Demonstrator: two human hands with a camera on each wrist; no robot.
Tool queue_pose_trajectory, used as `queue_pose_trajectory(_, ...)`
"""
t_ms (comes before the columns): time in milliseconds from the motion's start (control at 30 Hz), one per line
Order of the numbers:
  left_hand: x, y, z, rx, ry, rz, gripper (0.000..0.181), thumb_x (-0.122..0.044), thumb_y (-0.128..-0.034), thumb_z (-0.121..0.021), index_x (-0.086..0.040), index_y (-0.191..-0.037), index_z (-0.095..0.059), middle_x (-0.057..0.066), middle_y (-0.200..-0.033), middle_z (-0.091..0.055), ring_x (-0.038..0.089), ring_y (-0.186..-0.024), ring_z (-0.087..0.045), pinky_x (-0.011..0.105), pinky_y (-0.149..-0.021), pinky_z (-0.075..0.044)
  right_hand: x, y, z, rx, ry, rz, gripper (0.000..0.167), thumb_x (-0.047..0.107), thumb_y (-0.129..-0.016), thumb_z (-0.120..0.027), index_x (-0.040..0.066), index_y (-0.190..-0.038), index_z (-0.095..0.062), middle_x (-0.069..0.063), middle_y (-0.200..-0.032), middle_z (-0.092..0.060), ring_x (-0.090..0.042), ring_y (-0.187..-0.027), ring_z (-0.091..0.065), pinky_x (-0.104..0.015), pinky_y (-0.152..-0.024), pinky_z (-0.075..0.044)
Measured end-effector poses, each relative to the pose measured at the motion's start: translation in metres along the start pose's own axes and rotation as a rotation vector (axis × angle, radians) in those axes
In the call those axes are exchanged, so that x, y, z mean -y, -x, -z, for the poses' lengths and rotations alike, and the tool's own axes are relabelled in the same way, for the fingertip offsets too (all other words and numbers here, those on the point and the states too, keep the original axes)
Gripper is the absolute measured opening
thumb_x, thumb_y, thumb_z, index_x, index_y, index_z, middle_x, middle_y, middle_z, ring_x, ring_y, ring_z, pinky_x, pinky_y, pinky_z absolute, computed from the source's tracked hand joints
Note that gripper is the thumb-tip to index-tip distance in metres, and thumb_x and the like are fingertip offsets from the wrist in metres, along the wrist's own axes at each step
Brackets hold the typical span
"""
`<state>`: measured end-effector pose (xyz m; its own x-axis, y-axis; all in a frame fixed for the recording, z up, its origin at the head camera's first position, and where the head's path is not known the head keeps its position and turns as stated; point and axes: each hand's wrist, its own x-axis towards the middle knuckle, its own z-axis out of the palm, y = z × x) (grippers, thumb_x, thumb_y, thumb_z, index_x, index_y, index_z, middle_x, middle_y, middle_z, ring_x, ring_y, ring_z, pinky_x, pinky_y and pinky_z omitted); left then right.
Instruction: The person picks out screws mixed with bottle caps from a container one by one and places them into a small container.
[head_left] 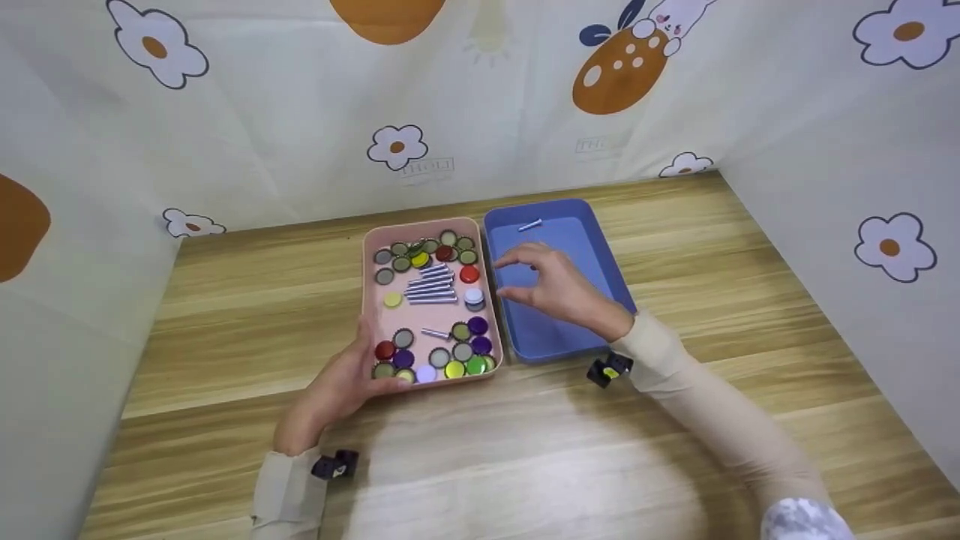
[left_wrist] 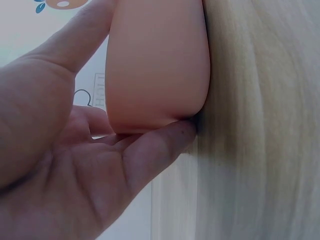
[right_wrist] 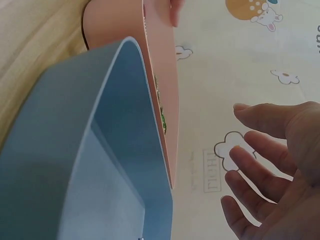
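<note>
My left hand (head_left: pixel 337 384) grips the near left corner of a pink tray (head_left: pixel 405 315), thumb at the rim and fingers against the outer wall. In the left wrist view, the hand wraps the tray's corner close to the tabletop. Several silver screws (head_left: pixel 431 288) lie roughly side by side mid-tray, with one loose screw (head_left: pixel 436 334) nearer me. Over the blue tray (head_left: pixel 551 341) hovers my right hand (head_left: pixel 559 289), thumb and fingers apart, with nothing between them. One screw (head_left: pixel 531 224) lies at that tray's far end; the hand hides part of its floor.
Bottle caps of several colours fill the pink tray's far and near ends, including a red cap (head_left: pixel 469 274) and a green cap (head_left: pixel 477 365). Both trays stand side by side on a wooden table (head_left: pixel 255 300). A patterned cloth (head_left: pixel 300 112) rises behind and at the sides.
</note>
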<state>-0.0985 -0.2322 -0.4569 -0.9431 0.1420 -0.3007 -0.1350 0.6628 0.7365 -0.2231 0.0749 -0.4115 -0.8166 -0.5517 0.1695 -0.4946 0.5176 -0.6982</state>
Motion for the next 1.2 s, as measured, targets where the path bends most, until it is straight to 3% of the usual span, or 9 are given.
queue_pose_trajectory(167, 0.000, 0.000, 0.000, -0.006, 0.006, 0.004, 0.124, -0.037, -0.0854, -0.079, -0.011, -0.159, 0.018, 0.025, -0.165, -0.018, 0.039, -0.150, -0.029, 0.055, -0.125, -0.018, 0.004, 0.004, -0.007, 0.006, 0.011, 0.028, 0.039, 0.016, -0.085, -0.081, 0.006, -0.121, -0.070, -0.010, -0.125, -0.070, -0.031, -0.123, -0.059, -0.051, -0.112, -0.043)
queue_pose_trajectory(400, 0.002, -0.001, -0.002, -0.025, 0.027, -0.002, 0.122, -0.034, -0.0837, -0.081, -0.012, -0.161, 0.011, 0.021, -0.161, -0.034, 0.034, -0.147, -0.038, 0.055, -0.125, -0.019, 0.011, 0.005, -0.019, 0.023, 0.005, 0.067, 0.038, 0.013, -0.084, -0.081, 0.008, -0.120, -0.071, -0.010, -0.124, -0.071, -0.029, -0.122, -0.059, -0.048, -0.111, -0.044)
queue_pose_trajectory(733, -0.001, -0.001, 0.000, -0.005, 0.050, 0.016, 0.123, -0.036, -0.0847, -0.080, -0.015, -0.160, 0.015, 0.019, -0.166, -0.021, 0.035, -0.153, -0.026, 0.053, -0.126, -0.013, 0.022, 0.004, -0.032, 0.073, 0.041, 0.098, 0.036, 0.016, -0.086, -0.079, 0.007, -0.119, -0.071, -0.009, -0.125, -0.070, -0.028, -0.122, -0.059, -0.048, -0.109, -0.046)
queue_pose_trajectory(867, -0.001, -0.001, 0.000, -0.005, 0.049, 0.017, 0.122, -0.036, -0.0846, -0.080, -0.015, -0.160, 0.014, 0.018, -0.167, -0.020, 0.034, -0.154, -0.024, 0.053, -0.126, -0.012, 0.027, 0.004, -0.038, 0.091, 0.044, 0.110, 0.035, 0.015, -0.086, -0.079, 0.007, -0.119, -0.071, -0.009, -0.125, -0.070, -0.029, -0.123, -0.059, -0.049, -0.111, -0.044)
queue_pose_trajectory(1200, -0.001, -0.001, 0.000, 0.000, 0.037, 0.014, 0.124, -0.037, -0.0842, -0.080, -0.014, -0.160, 0.015, 0.019, -0.168, -0.014, 0.035, -0.153, -0.024, 0.053, -0.126, -0.013, 0.033, 0.003, -0.047, 0.128, 0.045, 0.152, 0.034, 0.012, -0.086, -0.079, 0.004, -0.118, -0.070, -0.012, -0.118, -0.070, -0.030, -0.114, -0.064, -0.045, -0.102, -0.051)
